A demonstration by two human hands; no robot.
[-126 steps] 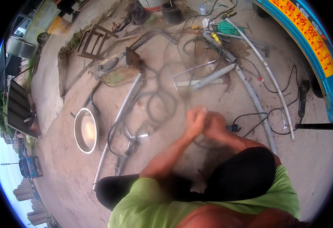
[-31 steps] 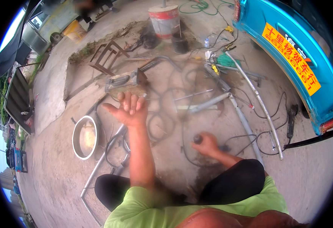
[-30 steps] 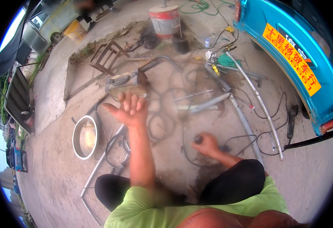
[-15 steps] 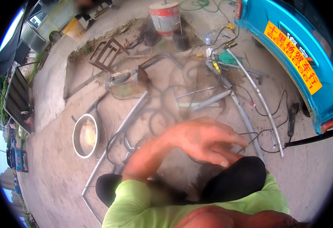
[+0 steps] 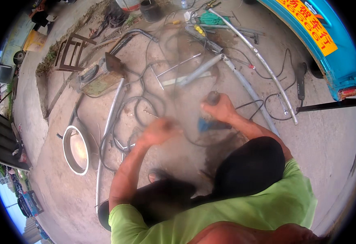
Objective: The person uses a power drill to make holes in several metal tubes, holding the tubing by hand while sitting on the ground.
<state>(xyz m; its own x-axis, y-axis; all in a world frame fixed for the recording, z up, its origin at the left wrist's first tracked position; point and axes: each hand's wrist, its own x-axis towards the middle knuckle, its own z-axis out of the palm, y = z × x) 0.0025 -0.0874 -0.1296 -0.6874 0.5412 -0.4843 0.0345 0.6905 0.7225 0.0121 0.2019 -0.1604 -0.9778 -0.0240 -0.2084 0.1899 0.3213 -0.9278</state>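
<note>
My right hand (image 5: 222,109) is closed around a power tool (image 5: 213,97) with a dark rounded end above the fingers and a blue part below them. Its exact kind is not clear. To the left, my left hand (image 5: 161,131) hangs over the ground, its fingers smeared by motion. A short thin rod (image 5: 150,114) shows just beyond it. Looped dark cables (image 5: 139,106) lie close to that hand. Farther out, two grey metal tubes meet in an angle, one tube (image 5: 202,70) pointing left and the other (image 5: 251,93) running toward me past my right hand.
A pale round basin (image 5: 66,150) and a long metal tube (image 5: 109,126) lie at left. Behind them stand a boxy machine (image 5: 100,79) and a wooden frame (image 5: 70,53). A bent pipe (image 5: 263,61), a black corded tool (image 5: 301,79) and a blue vehicle (image 5: 345,75) occupy the right.
The view has shifted. My left hand, earlier stretched across toward my right knee, has moved back left. My right hand, hidden before, now shows gripping the power tool.
</note>
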